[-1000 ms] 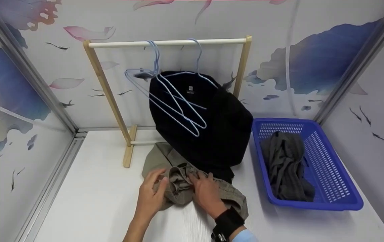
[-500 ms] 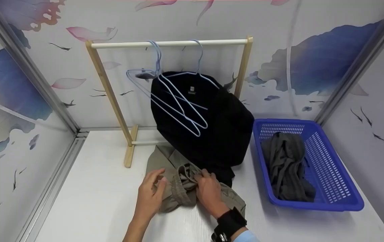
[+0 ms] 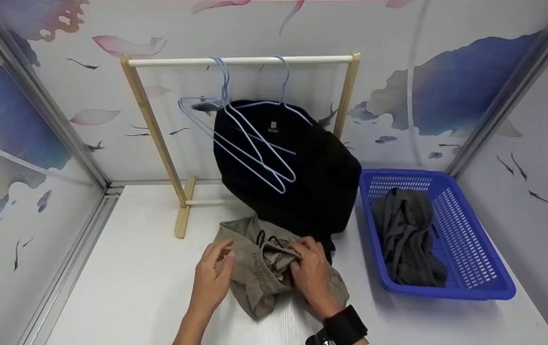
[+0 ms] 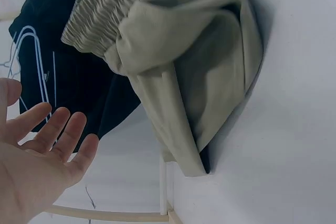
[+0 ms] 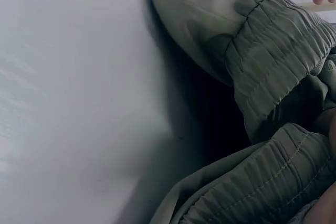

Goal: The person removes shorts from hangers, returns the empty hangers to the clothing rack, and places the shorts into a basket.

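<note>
Khaki drawstring pants [image 3: 254,282] lie bunched on the white table, their gathered elastic waistband [image 5: 278,56] standing partly spread. My right hand [image 3: 313,275] pinches the waistband's right side; in the right wrist view only bits of that hand show at the right edge. Just left of the pants, my left hand [image 3: 211,278] hovers with fingers loosely bent and nothing in its grasp. The left wrist view shows that hand [image 4: 42,156] apart from the cloth. A black drawstring loop [image 3: 261,238] sticks up at the waistband. The pants' lower part is folded out of sight.
Behind the pants stands a wooden rack [image 3: 158,129] with a white rail [image 3: 173,62]. A black garment [image 3: 321,182] hangs there on a blue hanger, beside bare blue hangers [image 3: 254,158]. To the right, a blue basket [image 3: 484,235] holds a dark grey garment [image 3: 405,235].
My right hand has moved a little right, drawing the waistband wider and shifting the pants towards me. The drawstring loop has come into view. My left hand has stayed nearly still.
</note>
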A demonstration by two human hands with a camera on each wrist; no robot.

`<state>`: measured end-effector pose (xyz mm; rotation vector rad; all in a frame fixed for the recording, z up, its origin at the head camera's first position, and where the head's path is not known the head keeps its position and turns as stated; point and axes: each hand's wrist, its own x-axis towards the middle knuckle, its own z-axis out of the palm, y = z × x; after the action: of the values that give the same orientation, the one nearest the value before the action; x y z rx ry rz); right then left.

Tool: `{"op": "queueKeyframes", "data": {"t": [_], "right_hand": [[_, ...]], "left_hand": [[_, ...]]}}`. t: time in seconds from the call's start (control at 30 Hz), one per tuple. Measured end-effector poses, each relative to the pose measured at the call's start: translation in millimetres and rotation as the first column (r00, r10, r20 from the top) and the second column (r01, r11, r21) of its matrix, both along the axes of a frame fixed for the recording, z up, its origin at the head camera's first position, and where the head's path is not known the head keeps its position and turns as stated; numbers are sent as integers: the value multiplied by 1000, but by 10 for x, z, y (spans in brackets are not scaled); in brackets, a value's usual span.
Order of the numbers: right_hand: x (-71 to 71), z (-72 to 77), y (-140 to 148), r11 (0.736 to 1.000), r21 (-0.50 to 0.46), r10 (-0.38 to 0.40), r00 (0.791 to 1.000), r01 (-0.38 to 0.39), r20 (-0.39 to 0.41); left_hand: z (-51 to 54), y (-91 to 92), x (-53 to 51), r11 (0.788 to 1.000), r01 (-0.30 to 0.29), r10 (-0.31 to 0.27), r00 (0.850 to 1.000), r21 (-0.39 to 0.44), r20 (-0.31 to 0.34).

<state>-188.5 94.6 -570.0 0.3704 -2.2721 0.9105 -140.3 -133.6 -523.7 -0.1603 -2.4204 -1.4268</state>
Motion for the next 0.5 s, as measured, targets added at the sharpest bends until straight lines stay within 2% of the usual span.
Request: {"op": "queueKeyframes", "data": {"t": [0.3,0.43,0.5], "right_hand": [[87,126,63,986,-157,54,998,-51,13],[106,222,126,961,-264,101,992,-79,70],[109,271,173,939,-331,143,983,-97,116]], "left_hand": [[3,-3,-3,1000,12,-12,999,1,-30],[-2,1,-13,1000,13,-13,998,-4,-54],[-10,4,-17,1000,14,-14,997,-8,-74]]}}
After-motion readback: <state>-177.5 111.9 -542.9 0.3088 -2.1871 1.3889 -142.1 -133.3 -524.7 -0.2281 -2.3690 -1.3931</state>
